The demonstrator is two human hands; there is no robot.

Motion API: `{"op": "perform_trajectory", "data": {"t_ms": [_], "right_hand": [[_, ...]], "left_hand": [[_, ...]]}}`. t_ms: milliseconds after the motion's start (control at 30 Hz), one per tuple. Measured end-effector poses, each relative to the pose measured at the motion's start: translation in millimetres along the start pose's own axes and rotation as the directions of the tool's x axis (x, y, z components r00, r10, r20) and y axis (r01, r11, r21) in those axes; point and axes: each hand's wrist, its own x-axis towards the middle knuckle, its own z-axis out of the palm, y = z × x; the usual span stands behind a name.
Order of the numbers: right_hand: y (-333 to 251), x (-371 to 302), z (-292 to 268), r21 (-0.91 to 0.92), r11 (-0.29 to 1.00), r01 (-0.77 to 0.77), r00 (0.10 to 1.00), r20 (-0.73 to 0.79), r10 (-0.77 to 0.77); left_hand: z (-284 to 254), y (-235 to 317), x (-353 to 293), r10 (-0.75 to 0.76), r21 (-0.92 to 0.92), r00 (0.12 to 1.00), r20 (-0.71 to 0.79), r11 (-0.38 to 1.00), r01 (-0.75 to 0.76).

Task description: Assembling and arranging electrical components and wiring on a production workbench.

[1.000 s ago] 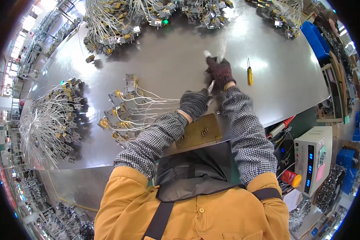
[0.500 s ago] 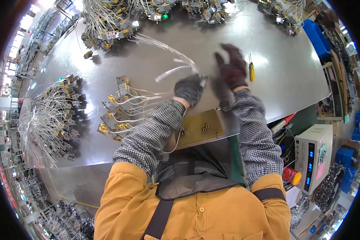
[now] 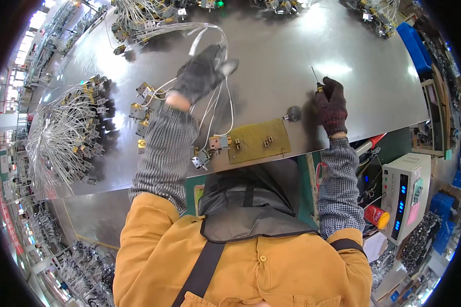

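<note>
Grey knit glove on the left hand (image 3: 201,74): raised over the left half of the bench, knuckles upward, blurred; whether its fingers stood spread or pinched the wires could not be told.

Dark maroon glove on the right hand (image 3: 331,108): resting to the right of the plate, its fingers curled about the handle of a screwdriver (image 3: 320,88), most of that handle hidden and the thin shaft pointing up and to the left.

White wires (image 3: 210,25), one bunch: arching across the bench top, bending down beside the left hand's fingertips and running on toward the near edge; a white sleeve (image 3: 197,42) lay alongside the arch.

Metal connectors (image 3: 220,142), on wire ends: some at the left edge of the plate, others in a loose column left of the left forearm.

Brass-coloured plate (image 3: 251,155), one: flat at the near edge, small metal posts standing on it.

Dark round piece (image 3: 293,113), one: just beyond the plate's right corner.

Bright metal bench (image 3: 271,61): carrying all the above, with a fanned wire bundle (image 3: 51,135) at far left.

Blue bin (image 3: 414,48): off the right side.

White instrument box (image 3: 407,197), blue digits lit: lower right, near a red canister (image 3: 374,216) with a yellow lid.
</note>
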Motion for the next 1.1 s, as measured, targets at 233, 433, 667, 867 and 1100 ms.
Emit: {"op": "perform_trajectory", "data": {"t_ms": [233,433,667,867,1100], "right_hand": [[-37,-72,12,0.349,0.937,0.019,0.995,0.087,-0.053],[-90,-113,25,0.605,0.786,-0.130,0.968,0.250,-0.033],[-92,-143,25,0.535,0.821,-0.199,0.930,0.367,-0.014],[-95,-151,26,0.563,0.739,-0.369,0.885,0.456,0.095],[-96,-153,32,0.443,0.880,-0.173,0.930,0.367,-0.002]], "left_hand": [[16,7,-152,0.277,-0.108,0.957,0.082,0.957,-0.268],[42,-11,-175,0.191,0.366,0.940,0.281,0.884,-0.289],[42,17,-168,0.078,-0.679,0.948,0.310,0.716,0.163],[69,2,-176,0.039,-0.840,0.975,0.217,0.516,0.167],[48,-6,-151,-0.038,-0.376,0.948,0.315,0.912,0.162]]}}
